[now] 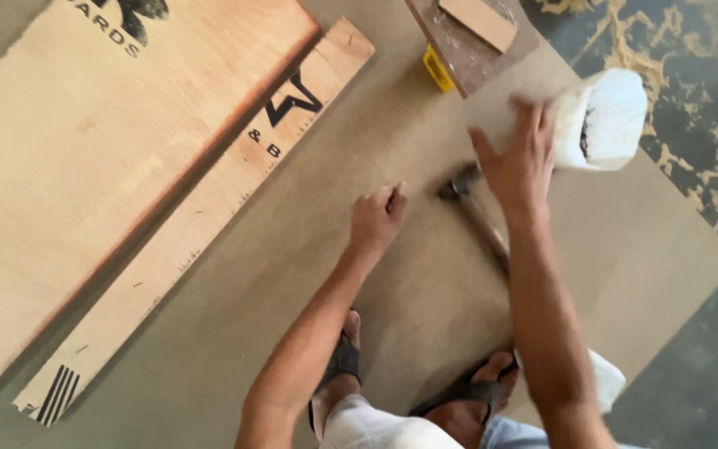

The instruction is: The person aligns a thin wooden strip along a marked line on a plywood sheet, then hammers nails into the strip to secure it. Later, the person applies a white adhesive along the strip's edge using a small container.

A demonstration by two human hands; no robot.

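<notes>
My left hand (pixel 378 217) is closed into a loose fist, thumb and fingers pinched together on something too small to make out, hovering over a brown board (pixel 425 291) on the floor. My right hand (pixel 518 160) reaches forward with fingers spread, touching a white plastic container (pixel 604 116) lying on its side. A hammer (pixel 474 209) with a wooden handle lies on the board just below my right hand, partly hidden by my forearm.
A large plywood sheet (pixel 85 158) and a long narrow plywood strip (pixel 201 216) lie at left. A dark board (pixel 467 41) with a small wood block (pixel 479 21) and a yellow object (pixel 438 69) sit at top. My sandalled feet (pixel 467 391) stand on the brown board.
</notes>
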